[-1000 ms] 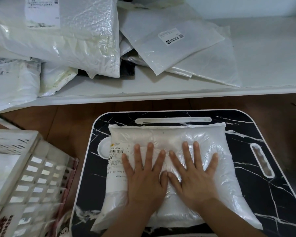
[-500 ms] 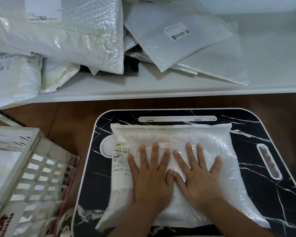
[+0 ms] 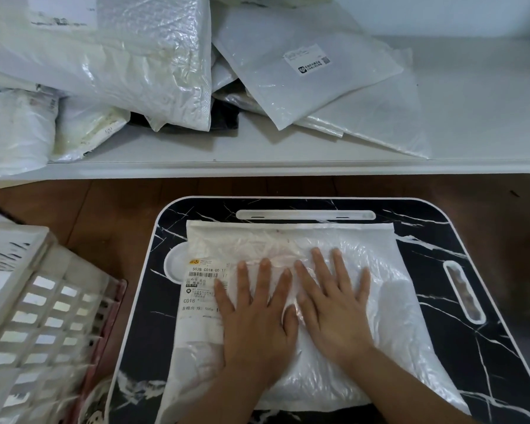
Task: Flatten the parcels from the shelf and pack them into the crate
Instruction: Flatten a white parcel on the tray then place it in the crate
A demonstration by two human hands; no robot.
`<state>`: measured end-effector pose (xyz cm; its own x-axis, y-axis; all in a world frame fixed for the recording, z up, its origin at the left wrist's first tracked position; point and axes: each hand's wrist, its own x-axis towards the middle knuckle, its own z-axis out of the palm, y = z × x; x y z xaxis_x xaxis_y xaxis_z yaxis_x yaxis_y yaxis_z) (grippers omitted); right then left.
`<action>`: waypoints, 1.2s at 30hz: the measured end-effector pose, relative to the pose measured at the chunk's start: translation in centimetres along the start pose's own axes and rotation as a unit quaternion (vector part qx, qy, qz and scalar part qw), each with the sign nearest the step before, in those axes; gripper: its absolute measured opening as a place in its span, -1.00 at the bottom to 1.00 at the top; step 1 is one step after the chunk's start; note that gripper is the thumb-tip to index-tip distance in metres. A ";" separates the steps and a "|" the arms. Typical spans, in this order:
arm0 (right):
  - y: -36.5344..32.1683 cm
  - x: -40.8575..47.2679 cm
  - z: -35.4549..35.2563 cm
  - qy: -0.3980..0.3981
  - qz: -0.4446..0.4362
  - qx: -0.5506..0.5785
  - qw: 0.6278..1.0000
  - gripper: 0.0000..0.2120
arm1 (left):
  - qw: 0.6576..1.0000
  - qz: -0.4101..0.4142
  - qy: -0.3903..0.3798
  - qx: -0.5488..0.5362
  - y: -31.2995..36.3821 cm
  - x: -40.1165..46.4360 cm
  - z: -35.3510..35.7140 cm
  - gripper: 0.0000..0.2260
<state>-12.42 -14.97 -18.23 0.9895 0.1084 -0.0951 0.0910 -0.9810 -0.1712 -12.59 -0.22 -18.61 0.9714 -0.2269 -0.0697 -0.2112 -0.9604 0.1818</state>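
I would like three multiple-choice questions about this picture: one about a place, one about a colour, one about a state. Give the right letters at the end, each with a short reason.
1. Where is the crate?
A. on the shelf
B. left of the tray
C. on top of the parcel

2. What colour is the tray under the parcel?
A. black with white veins
B. plain red
C. green

3. How do the hands lie on the parcel?
A. both in fists
B. one pinches a corner
C. both flat, fingers spread

Answers:
1 B: the crate stands at the left edge, beside the tray.
2 A: a marble pattern shows around the parcel.
3 C: the left hand and the right hand press palm-down side by side.
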 end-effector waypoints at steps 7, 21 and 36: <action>-0.2 5.0 -0.2 -0.059 -0.082 -0.060 0.993 -0.39 | 1.000 -0.007 0.004 0.009 -0.1 0.2 0.5 -0.47; 7.3 0.8 -1.5 -0.091 0.102 -0.080 0.987 -0.31 | 0.999 -0.018 -0.029 0.034 -0.1 0.1 0.2 -0.48; 2.3 -8.4 0.7 -0.071 0.071 -0.050 0.994 -0.42 | 0.998 0.039 -0.049 0.033 -1.7 -0.5 0.1 -0.47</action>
<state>-20.56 -18.05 -18.51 0.9683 -0.0170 -0.2491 -0.0300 -0.9984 -0.0485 -12.70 1.54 -19.04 0.9373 -0.3128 -0.1539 -0.2953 -0.9470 0.1263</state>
